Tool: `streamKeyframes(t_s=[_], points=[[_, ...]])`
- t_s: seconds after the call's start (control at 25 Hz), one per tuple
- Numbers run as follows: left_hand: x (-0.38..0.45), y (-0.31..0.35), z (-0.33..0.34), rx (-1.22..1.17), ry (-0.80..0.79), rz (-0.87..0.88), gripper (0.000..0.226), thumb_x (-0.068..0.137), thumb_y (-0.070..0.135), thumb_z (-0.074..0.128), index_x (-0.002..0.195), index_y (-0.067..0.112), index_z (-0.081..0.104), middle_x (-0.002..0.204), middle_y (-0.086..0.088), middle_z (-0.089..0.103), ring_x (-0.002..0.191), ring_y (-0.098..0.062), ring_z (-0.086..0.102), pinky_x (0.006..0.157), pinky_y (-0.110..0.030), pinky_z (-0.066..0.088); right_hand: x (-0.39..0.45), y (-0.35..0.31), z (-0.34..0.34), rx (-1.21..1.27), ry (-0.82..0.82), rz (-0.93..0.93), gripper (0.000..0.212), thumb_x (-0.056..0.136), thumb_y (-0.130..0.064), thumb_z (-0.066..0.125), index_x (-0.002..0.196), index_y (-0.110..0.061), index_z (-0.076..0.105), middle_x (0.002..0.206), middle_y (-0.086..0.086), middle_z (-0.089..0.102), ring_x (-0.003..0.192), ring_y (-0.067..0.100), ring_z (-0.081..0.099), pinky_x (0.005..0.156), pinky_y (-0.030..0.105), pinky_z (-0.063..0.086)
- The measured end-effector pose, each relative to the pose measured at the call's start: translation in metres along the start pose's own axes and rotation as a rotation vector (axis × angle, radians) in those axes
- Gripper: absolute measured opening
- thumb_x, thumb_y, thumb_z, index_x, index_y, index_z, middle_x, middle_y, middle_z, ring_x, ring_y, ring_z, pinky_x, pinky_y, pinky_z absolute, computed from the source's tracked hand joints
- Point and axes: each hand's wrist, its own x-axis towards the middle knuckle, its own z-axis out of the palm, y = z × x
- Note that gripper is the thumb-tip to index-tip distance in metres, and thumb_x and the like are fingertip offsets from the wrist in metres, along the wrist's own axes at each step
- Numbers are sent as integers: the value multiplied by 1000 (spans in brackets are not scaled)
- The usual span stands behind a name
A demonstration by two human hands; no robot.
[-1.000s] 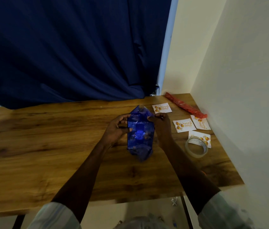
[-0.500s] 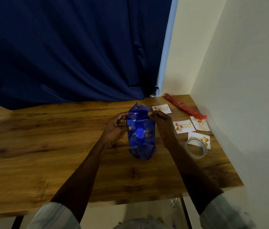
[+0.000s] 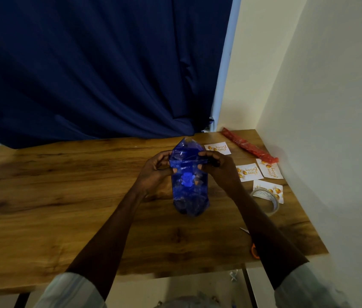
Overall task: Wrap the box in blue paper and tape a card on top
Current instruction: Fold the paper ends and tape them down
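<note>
Around you on the wooden tabletop (image 3: pixel 64 196), four printed cards lay to your right: one card (image 3: pixel 218 148) near the far edge, two cards side by side (image 3: pixel 249 172) (image 3: pixel 270 169) closer to the wall, and a fourth card (image 3: pixel 271 189) partly under the roll of clear tape (image 3: pixel 265 201). A red roll of wrapping (image 3: pixel 249 145) lay diagonally at the far right corner, against the wall. Orange-handled scissors (image 3: pixel 254 250) showed only in part, hidden behind your right forearm. A dark blue curtain (image 3: pixel 97 70) hung behind the tabletop.

The box in blue paper (image 3: pixel 189 181) sat mid-tabletop between your hands, its paper ends bunched to points at the far and near sides. Your left hand (image 3: pixel 156 172) gripped its left edge, fingers (image 3: pixel 164 155) curled over the top and thumb pressed against the paper. Your right hand (image 3: pixel 218 168) held the right edge the same way, fingers (image 3: pixel 209 155) clenched over a fold near the far end, thumb on the top face. Both forearms reached forward from rolled pale sleeves (image 3: pixel 71 292), converging on the package.
</note>
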Motion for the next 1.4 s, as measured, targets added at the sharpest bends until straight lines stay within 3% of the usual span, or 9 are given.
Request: streamKeyframes(t_s=[0.24,0.52,0.68,0.84,1.12,1.4], points=[[1,5,3,-54,80,-5,33,90,14,63,122,13,59,110,6,68,92,2,66,68,-12,51,1,0,2,6,-7,-15,38,80,3,69,111,-19,65,115,-6,65,103,-1,62,85,17,52],[9,-1,8,-156,261,-43,9,91,13,61,99,9,65,90,-1,72,81,-10,70,70,-22,56,-2,-2,6,27,-40,-7,38,80,5,69,111,-17,65,113,-11,63,100,-9,60,81,10,49],[12,-1,8,-211,311,-89,17,88,10,65,104,9,58,94,-6,69,87,-18,69,71,-26,56,-3,-3,5,27,-52,-11,38,80,4,68,110,-18,64,115,-10,62,102,-7,60,81,9,49],[9,3,5,-230,194,-135,23,91,9,59,114,10,62,103,-8,72,94,-21,69,77,-29,56,-4,-5,4,28,-75,-15,39,79,5,69,108,-21,65,114,-11,62,104,-4,61,83,14,51],[8,5,-4,-223,83,-134,14,88,4,60,100,5,67,102,-12,72,95,-25,68,89,-37,53,-6,-10,1,-5,-122,-15,38,78,3,70,106,-22,66,118,-6,63,104,-2,61,83,14,51],[8,9,-4,-334,0,-121,25,84,0,64,108,3,67,103,-12,72,92,-23,69,80,-29,56,-6,-11,1,-57,-150,-33,37,79,2,70,107,-22,65,120,-6,62,105,-3,61,82,10,49]])
